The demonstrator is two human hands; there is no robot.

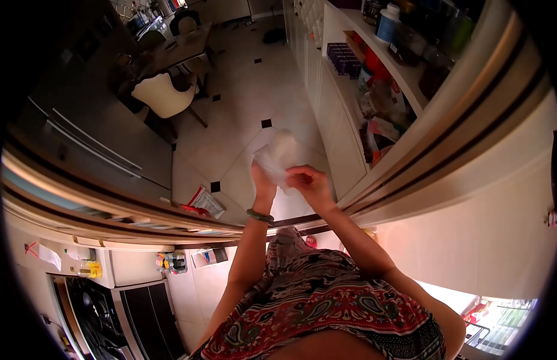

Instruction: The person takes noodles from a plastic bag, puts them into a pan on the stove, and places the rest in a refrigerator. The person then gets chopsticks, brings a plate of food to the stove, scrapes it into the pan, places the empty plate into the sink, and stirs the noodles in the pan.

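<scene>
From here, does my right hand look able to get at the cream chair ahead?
Probably not as things stand: your right hand is busy at a whitish, bag-like thing, and the cream chair looks beyond arm's reach, across the tiled floor.

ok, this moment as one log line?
left hand: holding filmy whitish item, likely a bag | right hand: fingers at its lower right | backdrop: tiled floor

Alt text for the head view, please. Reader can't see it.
A person's left hand and right hand hold a translucent white bag-like item above a pale tiled floor. Ahead, a cream chair stands to the left and crowded shelves to the right.
</scene>
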